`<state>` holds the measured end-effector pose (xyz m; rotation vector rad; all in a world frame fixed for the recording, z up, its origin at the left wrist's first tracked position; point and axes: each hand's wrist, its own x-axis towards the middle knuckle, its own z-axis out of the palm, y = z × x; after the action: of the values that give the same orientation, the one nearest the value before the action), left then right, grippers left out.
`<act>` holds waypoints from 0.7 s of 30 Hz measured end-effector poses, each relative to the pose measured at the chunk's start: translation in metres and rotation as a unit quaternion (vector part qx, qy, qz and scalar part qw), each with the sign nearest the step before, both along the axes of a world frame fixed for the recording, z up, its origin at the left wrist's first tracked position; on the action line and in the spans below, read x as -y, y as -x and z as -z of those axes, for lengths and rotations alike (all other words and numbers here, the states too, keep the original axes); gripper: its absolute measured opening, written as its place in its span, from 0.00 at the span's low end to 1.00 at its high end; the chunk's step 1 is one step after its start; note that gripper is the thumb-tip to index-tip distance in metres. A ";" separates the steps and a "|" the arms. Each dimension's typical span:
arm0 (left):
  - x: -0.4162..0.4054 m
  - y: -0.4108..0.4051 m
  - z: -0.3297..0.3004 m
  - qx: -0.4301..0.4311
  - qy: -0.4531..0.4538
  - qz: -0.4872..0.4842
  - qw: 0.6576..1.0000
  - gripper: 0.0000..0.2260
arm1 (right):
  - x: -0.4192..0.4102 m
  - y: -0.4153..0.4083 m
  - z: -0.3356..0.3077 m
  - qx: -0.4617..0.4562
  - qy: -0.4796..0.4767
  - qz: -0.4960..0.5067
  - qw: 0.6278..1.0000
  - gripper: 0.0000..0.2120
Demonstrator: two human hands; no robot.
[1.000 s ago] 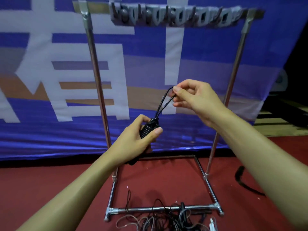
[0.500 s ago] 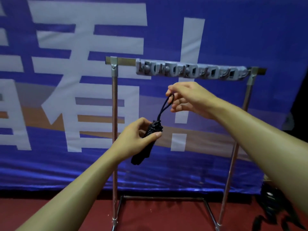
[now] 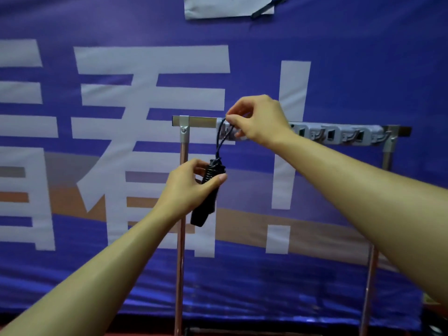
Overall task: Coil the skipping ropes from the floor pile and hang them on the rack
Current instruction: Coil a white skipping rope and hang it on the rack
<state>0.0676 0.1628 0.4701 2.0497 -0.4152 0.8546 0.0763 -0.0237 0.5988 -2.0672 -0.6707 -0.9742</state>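
A coiled black skipping rope (image 3: 210, 190) with its cord wound round the handles hangs upright in front of the metal rack (image 3: 182, 180). My left hand (image 3: 191, 187) grips the wound handles from the left. A short loop of the cord rises from the bundle, and my right hand (image 3: 258, 118) pinches its top against the left end of the grey hook strip (image 3: 339, 135) on the rack's top bar. My right hand hides the hook under it, so whether the loop sits on a hook cannot be told.
A large blue banner (image 3: 363, 69) with white characters hangs right behind the rack. The rack's right post (image 3: 371, 275) stands at the right. A strip of red floor (image 3: 97, 332) shows at the bottom edge. A white paper (image 3: 228, 6) is pinned at the top.
Both hands have risen with the rope, and the view has tilted up off the floor pile. My right hand has carried the cord loop up to the left end of the hook strip.
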 end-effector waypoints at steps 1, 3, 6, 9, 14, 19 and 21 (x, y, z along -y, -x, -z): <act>-0.003 -0.005 -0.005 0.002 0.006 -0.002 1.000 0.22 | -0.006 -0.006 -0.005 0.014 0.003 0.020 1.000 0.01; -0.006 -0.015 -0.012 0.002 0.006 -0.011 1.000 0.25 | -0.016 -0.019 -0.009 0.023 0.019 0.060 0.998 0.02; -0.007 -0.026 -0.010 0.005 0.002 -0.033 0.999 0.25 | -0.024 -0.034 -0.009 -0.022 0.008 0.063 0.998 0.02; -0.005 -0.033 0.000 0.010 0.010 -0.044 0.999 0.21 | -0.029 -0.037 -0.006 -0.058 -0.024 0.042 0.997 0.02; 0.002 -0.039 0.010 0.006 0.017 -0.036 0.999 0.23 | -0.026 -0.035 -0.008 -0.140 -0.090 -0.006 0.986 0.03; 0.011 -0.038 0.024 -0.010 0.018 -0.028 0.999 0.22 | -0.016 -0.038 0.003 -0.111 0.002 0.015 0.994 0.08; 0.012 -0.035 0.030 -0.009 0.027 -0.032 0.999 0.23 | -0.007 -0.030 0.016 -0.083 0.016 0.018 0.996 0.10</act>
<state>0.1022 0.1507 0.4398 2.0288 -0.3161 0.8756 0.1061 -0.0167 0.5825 -2.1665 -0.5687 -0.8053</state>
